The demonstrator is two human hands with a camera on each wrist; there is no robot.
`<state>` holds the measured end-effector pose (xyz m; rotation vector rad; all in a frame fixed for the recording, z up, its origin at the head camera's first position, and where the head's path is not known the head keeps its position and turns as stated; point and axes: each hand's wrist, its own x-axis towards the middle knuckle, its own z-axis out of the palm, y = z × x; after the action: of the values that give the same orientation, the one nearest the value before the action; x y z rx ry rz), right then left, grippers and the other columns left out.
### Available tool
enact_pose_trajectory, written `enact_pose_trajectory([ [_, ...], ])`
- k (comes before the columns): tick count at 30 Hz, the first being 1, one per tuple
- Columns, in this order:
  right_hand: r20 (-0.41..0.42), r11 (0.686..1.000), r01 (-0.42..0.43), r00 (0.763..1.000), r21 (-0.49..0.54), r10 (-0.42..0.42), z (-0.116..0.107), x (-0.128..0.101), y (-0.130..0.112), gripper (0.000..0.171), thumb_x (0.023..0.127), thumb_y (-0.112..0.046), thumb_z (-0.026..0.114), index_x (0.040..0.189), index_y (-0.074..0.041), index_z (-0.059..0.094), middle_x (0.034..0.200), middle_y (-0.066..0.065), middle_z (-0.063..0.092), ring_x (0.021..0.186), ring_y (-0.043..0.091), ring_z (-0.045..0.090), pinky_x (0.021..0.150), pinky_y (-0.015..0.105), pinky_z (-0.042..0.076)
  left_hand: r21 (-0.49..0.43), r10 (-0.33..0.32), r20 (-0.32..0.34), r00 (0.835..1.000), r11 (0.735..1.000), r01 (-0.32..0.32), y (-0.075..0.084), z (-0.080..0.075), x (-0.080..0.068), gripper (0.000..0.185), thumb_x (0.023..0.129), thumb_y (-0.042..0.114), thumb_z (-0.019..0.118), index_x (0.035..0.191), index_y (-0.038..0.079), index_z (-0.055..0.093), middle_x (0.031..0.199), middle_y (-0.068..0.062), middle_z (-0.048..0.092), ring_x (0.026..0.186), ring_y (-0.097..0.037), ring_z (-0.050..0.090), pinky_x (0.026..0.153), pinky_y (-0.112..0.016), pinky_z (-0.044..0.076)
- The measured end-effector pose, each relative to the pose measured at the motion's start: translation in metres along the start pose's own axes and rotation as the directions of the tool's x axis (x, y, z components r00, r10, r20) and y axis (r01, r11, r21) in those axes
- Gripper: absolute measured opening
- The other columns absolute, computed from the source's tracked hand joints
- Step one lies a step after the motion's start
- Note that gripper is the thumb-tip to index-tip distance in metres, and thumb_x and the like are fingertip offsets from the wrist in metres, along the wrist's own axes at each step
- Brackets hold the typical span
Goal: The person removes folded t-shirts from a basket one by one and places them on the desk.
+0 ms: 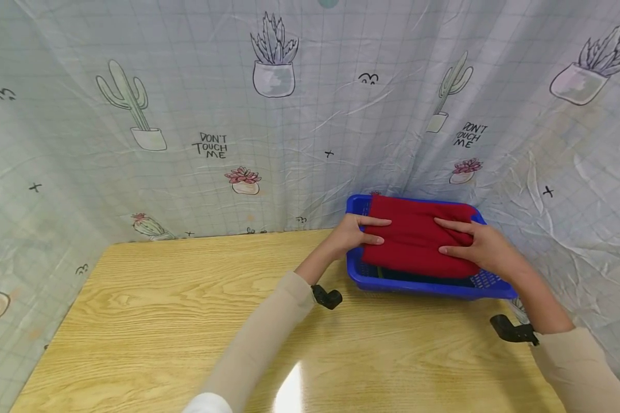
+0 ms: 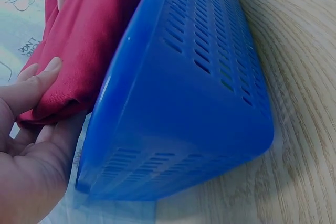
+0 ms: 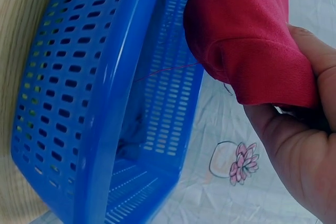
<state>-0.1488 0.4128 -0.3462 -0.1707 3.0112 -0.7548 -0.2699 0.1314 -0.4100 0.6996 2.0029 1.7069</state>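
Curtains point(image 1: 196, 115) with cactus drawings hang all around our wooden bench point(image 1: 186, 321). We see a blue basket point(image 1: 423, 284) standing at the far right of the bench, close to the curtain. A folded red cloth point(image 1: 415, 238) sits over the top of the basket. Our left hand point(image 1: 353, 232) holds the left end of the cloth, thumb on top and fingers curled under it. Our right hand point(image 1: 477, 244) holds the right end the same way, with its fingers wrapped around the fold.
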Motion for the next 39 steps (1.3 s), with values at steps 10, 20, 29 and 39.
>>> enact_pose_trajectory([
  [10,-0.003,1.000,0.016,1.000,0.012,-0.016,-0.001,-0.002,-0.009,0.072,0.092,-0.043,0.075,0.154,-0.020,0.047,0.102,0.009,0.053,0.078,0.021,0.041,0.060,0.031,0.033,-0.018,0.006,0.000,1.000,1.000,-0.006,0.005,-0.006,-0.011,0.047,0.082,0.003,0.084,0.124,0.021,0.076,0.147,-0.005,0.055,0.142,-0.022,0.043,0.095,-0.028,0.054],
  [20,-0.018,0.999,0.032,0.999,0.010,-0.032,-0.001,-0.007,-0.015,0.072,0.092,-0.043,0.075,0.154,-0.022,0.048,0.095,0.007,0.049,0.072,0.018,0.039,0.056,0.032,0.033,-0.025,0.026,-0.001,1.000,0.999,-0.026,0.008,-0.009,-0.021,0.046,0.083,0.004,0.084,0.124,0.023,0.076,0.143,-0.004,0.058,0.139,-0.021,0.045,0.091,-0.028,0.056],
  [29,-0.044,0.998,0.064,0.997,-0.020,-0.065,0.005,-0.010,-0.028,0.069,0.092,-0.038,0.076,0.153,-0.020,0.050,0.077,0.005,0.041,0.081,0.029,0.048,0.059,0.034,0.036,-0.013,0.026,-0.027,0.999,1.000,-0.026,0.006,-0.016,-0.034,0.045,0.082,0.007,0.085,0.122,0.026,0.077,0.140,-0.001,0.061,0.138,-0.018,0.048,0.092,-0.028,0.055],
  [39,-0.083,0.992,0.126,0.989,0.020,-0.124,0.015,-0.011,-0.043,0.065,0.093,-0.030,0.077,0.152,-0.018,0.052,0.067,0.002,0.042,0.085,0.043,0.054,0.055,0.032,0.033,-0.001,0.035,-0.018,0.999,0.999,-0.035,0.006,-0.029,-0.052,0.047,0.084,0.006,0.082,0.127,0.023,0.075,0.142,-0.001,0.060,0.139,-0.019,0.047,0.091,-0.030,0.056],
])
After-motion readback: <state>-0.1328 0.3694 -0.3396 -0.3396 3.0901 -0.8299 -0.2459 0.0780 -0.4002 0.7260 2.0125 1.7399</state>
